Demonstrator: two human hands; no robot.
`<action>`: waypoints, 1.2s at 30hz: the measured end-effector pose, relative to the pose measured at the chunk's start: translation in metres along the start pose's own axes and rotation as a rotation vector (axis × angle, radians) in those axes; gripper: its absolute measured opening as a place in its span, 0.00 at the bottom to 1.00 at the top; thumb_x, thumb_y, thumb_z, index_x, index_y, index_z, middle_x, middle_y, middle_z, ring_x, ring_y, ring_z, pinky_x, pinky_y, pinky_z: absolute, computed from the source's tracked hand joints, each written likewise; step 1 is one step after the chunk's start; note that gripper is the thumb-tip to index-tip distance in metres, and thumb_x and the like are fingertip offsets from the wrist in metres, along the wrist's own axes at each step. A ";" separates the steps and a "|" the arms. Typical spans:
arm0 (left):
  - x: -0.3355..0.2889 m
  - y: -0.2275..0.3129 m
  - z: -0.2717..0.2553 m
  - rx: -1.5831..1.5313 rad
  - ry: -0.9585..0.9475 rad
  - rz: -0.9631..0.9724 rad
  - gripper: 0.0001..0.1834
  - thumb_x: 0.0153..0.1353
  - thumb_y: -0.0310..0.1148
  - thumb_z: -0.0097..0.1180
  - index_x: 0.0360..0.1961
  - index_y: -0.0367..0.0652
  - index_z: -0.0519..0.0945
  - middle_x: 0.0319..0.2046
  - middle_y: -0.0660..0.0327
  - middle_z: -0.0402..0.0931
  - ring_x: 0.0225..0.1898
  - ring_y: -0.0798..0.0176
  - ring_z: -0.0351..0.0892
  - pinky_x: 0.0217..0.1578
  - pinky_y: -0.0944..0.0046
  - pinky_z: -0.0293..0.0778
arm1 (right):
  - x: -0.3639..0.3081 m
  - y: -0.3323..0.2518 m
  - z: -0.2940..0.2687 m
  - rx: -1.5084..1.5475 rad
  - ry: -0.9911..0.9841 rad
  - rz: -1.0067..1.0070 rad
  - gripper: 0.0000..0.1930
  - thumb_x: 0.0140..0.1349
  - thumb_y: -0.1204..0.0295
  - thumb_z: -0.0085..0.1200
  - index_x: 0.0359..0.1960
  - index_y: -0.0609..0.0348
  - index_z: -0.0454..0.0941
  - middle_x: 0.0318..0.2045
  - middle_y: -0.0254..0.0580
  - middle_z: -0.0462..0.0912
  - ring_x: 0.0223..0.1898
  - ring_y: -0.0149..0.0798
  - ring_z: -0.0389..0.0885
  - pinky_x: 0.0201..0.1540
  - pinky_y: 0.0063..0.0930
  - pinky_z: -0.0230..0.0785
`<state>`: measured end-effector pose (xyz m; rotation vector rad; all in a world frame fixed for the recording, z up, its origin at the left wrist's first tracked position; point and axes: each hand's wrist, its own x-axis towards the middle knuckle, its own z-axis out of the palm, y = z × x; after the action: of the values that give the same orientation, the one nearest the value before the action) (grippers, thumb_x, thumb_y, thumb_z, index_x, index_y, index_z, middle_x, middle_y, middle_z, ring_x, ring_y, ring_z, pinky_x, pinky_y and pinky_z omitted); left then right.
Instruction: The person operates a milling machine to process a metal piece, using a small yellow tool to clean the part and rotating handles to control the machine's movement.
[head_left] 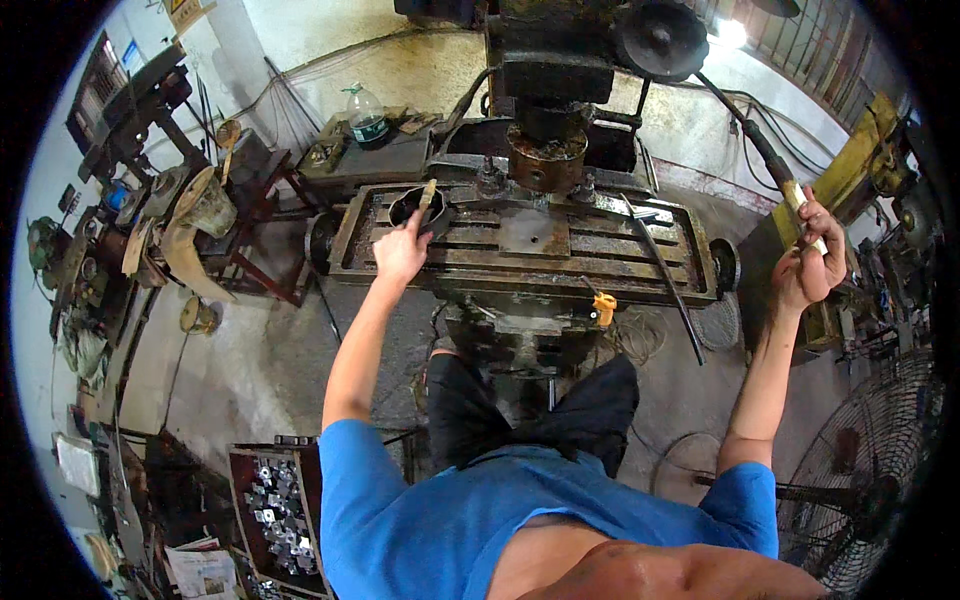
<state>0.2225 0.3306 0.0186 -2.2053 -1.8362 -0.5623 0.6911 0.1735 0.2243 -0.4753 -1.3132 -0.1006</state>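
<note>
My left hand point(402, 252) is closed around the lower end of a short pale wooden handle point(428, 193), perhaps a brush's. It stands at a dark round pot point(437, 222) on the left of the slotted machine table point(480, 258); its lower end is hidden. Out to the right, my right hand point(812, 255) wraps around the pale grip of a long machine lever point(765, 150). The lever slopes up to a round black hub point(660, 40). Between my hands, a round rusty spindle head point(548, 160) sits above a flat metal plate point(533, 232).
A long dark bar point(672, 285) slants over the table's front right edge. An orange-yellow air gun point(603, 308) hangs at the front. A fan point(870, 490) stands at lower right, a crate of metal parts point(240, 490) at lower left. A clear bottle point(367, 118) stands behind, left.
</note>
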 end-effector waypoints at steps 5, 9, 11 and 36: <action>0.005 -0.008 -0.002 -0.051 0.239 -0.016 0.11 0.55 0.35 0.48 0.39 0.52 0.78 0.20 0.54 0.74 0.21 0.50 0.76 0.22 0.52 0.71 | 0.004 -0.004 -0.007 -0.020 -0.028 0.032 0.14 0.32 0.79 0.36 0.24 0.71 0.69 0.25 0.49 0.70 0.37 0.45 0.71 0.59 0.58 0.48; 0.012 -0.023 -0.007 -0.073 0.039 -0.078 0.10 0.51 0.32 0.49 0.34 0.51 0.80 0.25 0.53 0.77 0.27 0.50 0.77 0.29 0.54 0.73 | 0.011 -0.005 -0.007 0.030 -0.021 0.036 0.14 0.33 0.80 0.35 0.25 0.71 0.69 0.26 0.49 0.70 0.38 0.45 0.71 0.59 0.58 0.47; 0.017 -0.034 0.000 -0.061 -0.033 -0.091 0.10 0.50 0.32 0.49 0.32 0.51 0.81 0.27 0.52 0.77 0.28 0.50 0.77 0.31 0.54 0.73 | 0.014 -0.004 -0.004 0.017 -0.035 0.021 0.14 0.34 0.78 0.38 0.26 0.72 0.70 0.26 0.49 0.71 0.36 0.44 0.72 0.58 0.58 0.50; -0.033 -0.072 -0.044 -1.019 -0.024 -0.536 0.13 0.60 0.31 0.46 0.36 0.30 0.77 0.10 0.63 0.67 0.08 0.68 0.67 0.09 0.67 0.61 | 0.014 0.004 -0.011 -0.009 -0.073 -0.019 0.15 0.40 0.73 0.42 0.29 0.72 0.71 0.28 0.50 0.73 0.38 0.44 0.73 0.57 0.56 0.52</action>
<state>0.1409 0.2976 0.0391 -2.1126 -2.5062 -1.9330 0.7059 0.1754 0.2346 -0.4782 -1.3896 -0.1063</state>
